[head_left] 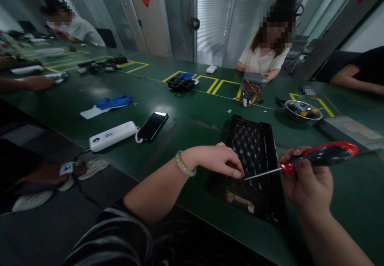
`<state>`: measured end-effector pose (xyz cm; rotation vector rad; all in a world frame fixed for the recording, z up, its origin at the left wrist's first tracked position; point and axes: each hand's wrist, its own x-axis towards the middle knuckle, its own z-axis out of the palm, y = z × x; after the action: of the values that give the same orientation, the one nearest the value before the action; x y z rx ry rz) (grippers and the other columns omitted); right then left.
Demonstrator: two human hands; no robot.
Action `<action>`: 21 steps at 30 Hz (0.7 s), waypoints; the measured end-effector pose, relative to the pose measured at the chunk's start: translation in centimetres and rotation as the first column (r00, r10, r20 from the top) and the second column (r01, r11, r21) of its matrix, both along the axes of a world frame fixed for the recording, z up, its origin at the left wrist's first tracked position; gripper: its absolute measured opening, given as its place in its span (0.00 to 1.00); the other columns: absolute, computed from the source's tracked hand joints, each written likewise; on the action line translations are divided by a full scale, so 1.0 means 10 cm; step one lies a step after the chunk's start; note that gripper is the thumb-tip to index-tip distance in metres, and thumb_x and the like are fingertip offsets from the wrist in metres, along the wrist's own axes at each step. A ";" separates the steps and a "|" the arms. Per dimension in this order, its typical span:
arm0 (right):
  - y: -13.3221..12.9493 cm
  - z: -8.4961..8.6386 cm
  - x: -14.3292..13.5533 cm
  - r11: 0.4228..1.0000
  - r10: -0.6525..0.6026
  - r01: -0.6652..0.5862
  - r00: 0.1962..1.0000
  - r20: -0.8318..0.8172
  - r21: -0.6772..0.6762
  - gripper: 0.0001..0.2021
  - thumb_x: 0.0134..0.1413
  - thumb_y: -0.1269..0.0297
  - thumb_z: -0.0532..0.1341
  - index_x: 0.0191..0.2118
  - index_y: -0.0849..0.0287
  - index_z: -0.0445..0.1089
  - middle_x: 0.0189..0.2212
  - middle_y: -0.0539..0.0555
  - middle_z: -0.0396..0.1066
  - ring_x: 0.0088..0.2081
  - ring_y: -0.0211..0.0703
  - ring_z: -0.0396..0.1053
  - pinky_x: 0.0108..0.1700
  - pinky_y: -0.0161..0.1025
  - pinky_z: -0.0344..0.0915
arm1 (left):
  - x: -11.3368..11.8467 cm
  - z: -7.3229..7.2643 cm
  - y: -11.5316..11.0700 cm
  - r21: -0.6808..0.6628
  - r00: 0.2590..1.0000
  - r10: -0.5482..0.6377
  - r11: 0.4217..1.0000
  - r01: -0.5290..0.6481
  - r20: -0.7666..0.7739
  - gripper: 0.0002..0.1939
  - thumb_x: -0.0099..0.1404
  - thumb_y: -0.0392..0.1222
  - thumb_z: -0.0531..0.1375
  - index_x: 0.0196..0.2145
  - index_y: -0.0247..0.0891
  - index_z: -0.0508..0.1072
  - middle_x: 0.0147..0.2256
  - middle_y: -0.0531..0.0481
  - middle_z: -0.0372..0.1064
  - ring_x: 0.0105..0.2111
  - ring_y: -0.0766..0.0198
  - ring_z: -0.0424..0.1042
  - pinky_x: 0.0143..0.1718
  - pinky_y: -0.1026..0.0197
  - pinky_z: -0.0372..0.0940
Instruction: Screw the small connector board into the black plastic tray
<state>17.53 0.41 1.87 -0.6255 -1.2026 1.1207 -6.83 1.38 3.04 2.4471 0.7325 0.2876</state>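
A black plastic panel (270,158) with a patterned mesh inside lies on the table in front of me. Near its lower edge sits a small strip-shaped part (240,202), like a circuit board. My right hand (309,182) grips a red and black screwdriver (327,154), its metal shaft pointing left over the panel. My left hand (219,161), with a bangle (184,164) on the wrist, reaches over the panel's left side. Its thumb and fingers are pinched close to the screwdriver's tip; whatever they hold, if anything, is too small to make out.
A white power bank (113,136) and a phone (153,126) lie left on the green table (180,166). Behind are blue gloves (112,103), a black tray (181,84) and a metal bowl (303,111). A co-worker (264,58) handles a metal box with wires.
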 end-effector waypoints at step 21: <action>0.19 0.01 0.07 0.978 -0.196 0.185 0.973 -0.119 -0.097 0.16 0.49 0.55 0.72 0.35 0.58 0.68 0.25 0.49 0.71 0.22 0.32 0.61 0.19 0.26 0.52 | -2.04 -0.48 0.06 0.363 -0.246 0.954 -0.172 -0.916 -0.169 0.42 0.61 0.61 0.58 0.63 0.29 0.58 0.58 0.26 0.64 0.58 0.33 0.63 0.55 0.39 0.59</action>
<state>18.27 2.26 1.99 -0.7079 -0.9677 1.0370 -27.20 1.97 -1.71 1.2168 2.8927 0.3561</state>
